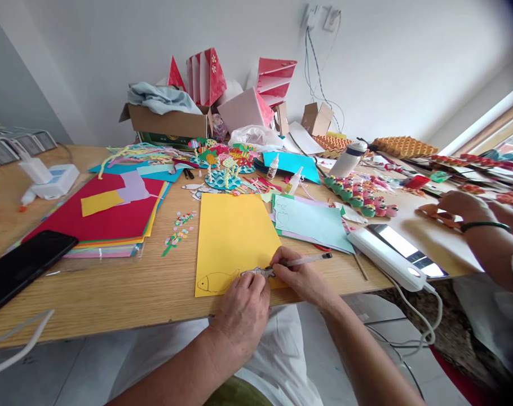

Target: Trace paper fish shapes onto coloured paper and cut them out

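Yellow sheet point(235, 234), one: flat on the table point(163, 299), near its front edge; pencilled-looking fish outline point(216, 282) at the lower left corner. Paper fish point(260, 272), one: small, greyish, on the sheet's lower part, right of the outline, partly covered by fingers. Right hand point(296, 277): grip closed around a pen point(309, 259), writing end by the paper fish. Left hand point(246, 304): fingers bent, resting at the paper fish; cannot tell whether its grip has hold of it. Pale blue sheet point(313, 224): beyond the right hand.
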### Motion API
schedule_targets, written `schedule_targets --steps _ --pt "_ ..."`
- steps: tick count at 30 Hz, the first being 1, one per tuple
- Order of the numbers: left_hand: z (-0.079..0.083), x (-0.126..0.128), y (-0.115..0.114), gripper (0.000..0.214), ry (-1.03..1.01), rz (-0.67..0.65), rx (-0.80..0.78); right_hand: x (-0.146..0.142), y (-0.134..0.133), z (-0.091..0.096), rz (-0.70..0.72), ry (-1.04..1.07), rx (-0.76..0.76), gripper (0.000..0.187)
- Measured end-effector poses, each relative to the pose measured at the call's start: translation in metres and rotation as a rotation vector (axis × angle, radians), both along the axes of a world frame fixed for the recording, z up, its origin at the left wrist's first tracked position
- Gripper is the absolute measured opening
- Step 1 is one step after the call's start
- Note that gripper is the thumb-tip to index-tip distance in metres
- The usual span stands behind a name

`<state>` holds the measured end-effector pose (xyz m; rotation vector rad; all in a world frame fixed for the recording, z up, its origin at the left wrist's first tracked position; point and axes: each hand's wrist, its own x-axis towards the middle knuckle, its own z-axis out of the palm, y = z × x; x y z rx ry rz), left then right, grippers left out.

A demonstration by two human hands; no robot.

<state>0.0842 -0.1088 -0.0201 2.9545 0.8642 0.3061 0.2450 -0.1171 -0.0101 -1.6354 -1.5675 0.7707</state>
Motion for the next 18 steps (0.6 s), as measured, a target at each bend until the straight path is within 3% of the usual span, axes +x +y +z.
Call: schedule_targets --steps 18 --pt "0.0016 -0.0003 0.0047 0.031 -0.02 -0.045 -0.053 0.0025 -0.0007 0.0034 0.028 -0.031 -0.036 0.008"
